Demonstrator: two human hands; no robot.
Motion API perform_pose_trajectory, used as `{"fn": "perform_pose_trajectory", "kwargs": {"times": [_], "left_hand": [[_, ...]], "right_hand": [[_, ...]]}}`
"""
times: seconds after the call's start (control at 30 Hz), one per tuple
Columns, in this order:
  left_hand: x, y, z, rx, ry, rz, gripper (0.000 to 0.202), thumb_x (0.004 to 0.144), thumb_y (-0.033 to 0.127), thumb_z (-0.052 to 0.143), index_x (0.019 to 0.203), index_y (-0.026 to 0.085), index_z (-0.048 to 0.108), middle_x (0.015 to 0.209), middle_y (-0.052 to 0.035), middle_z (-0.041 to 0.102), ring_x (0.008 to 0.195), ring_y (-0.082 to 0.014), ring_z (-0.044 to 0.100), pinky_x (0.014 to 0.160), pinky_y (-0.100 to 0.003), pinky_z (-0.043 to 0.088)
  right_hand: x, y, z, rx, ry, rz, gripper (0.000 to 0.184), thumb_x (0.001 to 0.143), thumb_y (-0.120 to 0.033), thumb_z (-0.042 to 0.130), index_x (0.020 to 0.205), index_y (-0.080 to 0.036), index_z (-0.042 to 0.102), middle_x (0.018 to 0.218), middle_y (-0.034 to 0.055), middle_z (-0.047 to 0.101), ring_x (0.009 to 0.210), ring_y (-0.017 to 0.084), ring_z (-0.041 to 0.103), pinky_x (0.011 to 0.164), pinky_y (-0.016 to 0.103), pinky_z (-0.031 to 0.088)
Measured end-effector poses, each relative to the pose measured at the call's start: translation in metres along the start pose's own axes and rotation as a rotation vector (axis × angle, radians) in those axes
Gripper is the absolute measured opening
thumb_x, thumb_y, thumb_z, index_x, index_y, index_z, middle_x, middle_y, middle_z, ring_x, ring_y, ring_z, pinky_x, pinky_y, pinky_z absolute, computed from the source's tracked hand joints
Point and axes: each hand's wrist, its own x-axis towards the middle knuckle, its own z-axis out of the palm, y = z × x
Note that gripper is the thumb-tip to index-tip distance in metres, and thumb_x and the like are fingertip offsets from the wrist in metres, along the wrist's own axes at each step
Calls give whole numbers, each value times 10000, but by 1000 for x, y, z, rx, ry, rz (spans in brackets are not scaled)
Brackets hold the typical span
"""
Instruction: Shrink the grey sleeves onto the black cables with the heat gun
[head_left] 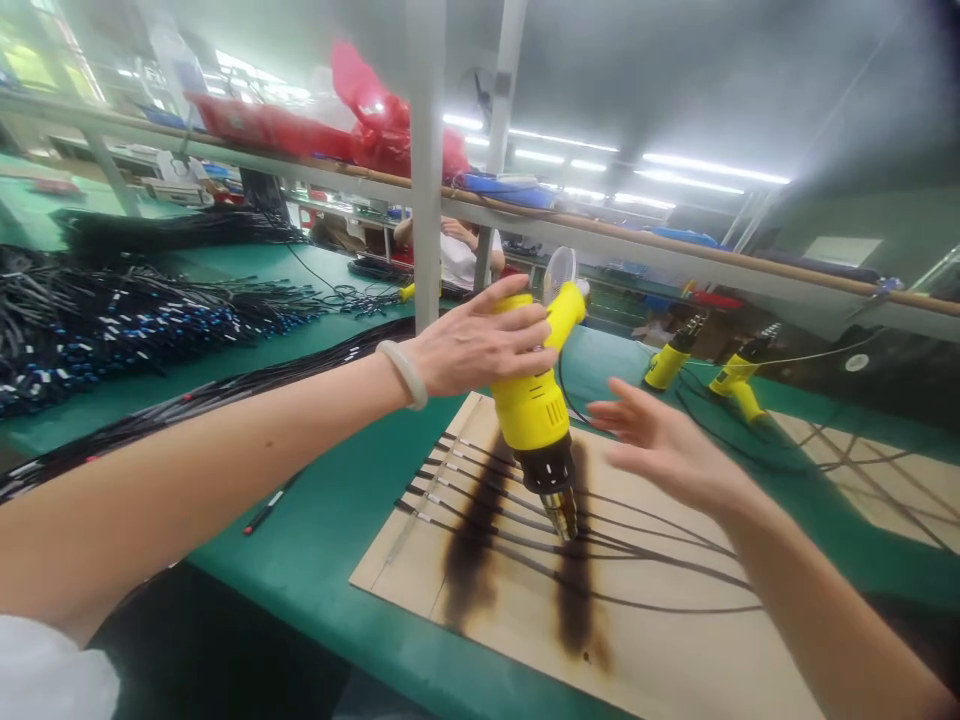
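My left hand [480,345], with a pale bangle on its wrist, grips the body of a yellow heat gun [531,412]. The gun's metal nozzle [561,515] points down over several thin black cables [517,510] laid side by side. Beneath the cables is a light board [517,620] with two dark scorched bands. To the right of the gun, my right hand [660,440] hovers in the air with fingers apart, touching nothing. Whether the nozzle touches a cable is hard to tell.
Large bundles of black cables [135,320] cover the left of the green table [300,560]. Two more yellow heat guns [667,365] stand at the right. A metal post [426,170] and shelf rail rise ahead, with red bags [360,120] above. Another person [457,250] sits beyond.
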Motion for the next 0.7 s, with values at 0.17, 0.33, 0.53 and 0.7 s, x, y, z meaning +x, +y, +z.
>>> {"fn": "perform_pose_trajectory", "kwargs": {"times": [0.17,0.33,0.53,0.7], "left_hand": [[12,14,-7,-113,-48,112,431,904,110,182,1196,228,475,1380,74,381,1370,-80,74,1104,-376,-148],[-42,-8,39,38,381,-372,499,895,302,383,1368,175,287,1496,17,119,1381,-202,-36,1125,-451,-81],[-129,-57,174,-548,267,-1049,819,801,587,434,1409,91,200,1451,-144,246,1344,-257,227,1119,-388,185],[-150,-69,227,-780,238,-1131,783,827,644,288,1408,122,236,1436,-125,286,1340,-232,240,1118,-384,183]], "right_hand": [[42,-3,68,417,-85,-25,598,514,-351,774,1005,-129,514,900,65,640,774,201,621,677,355,540],[49,23,72,351,179,-70,634,463,-343,807,974,-133,495,894,63,635,769,199,615,690,354,527],[69,67,76,327,439,-201,632,494,-362,794,979,-160,443,935,73,604,794,197,596,727,393,514],[83,92,89,361,460,-208,666,504,-355,788,1030,-169,423,918,57,597,776,186,597,711,375,519]]}}
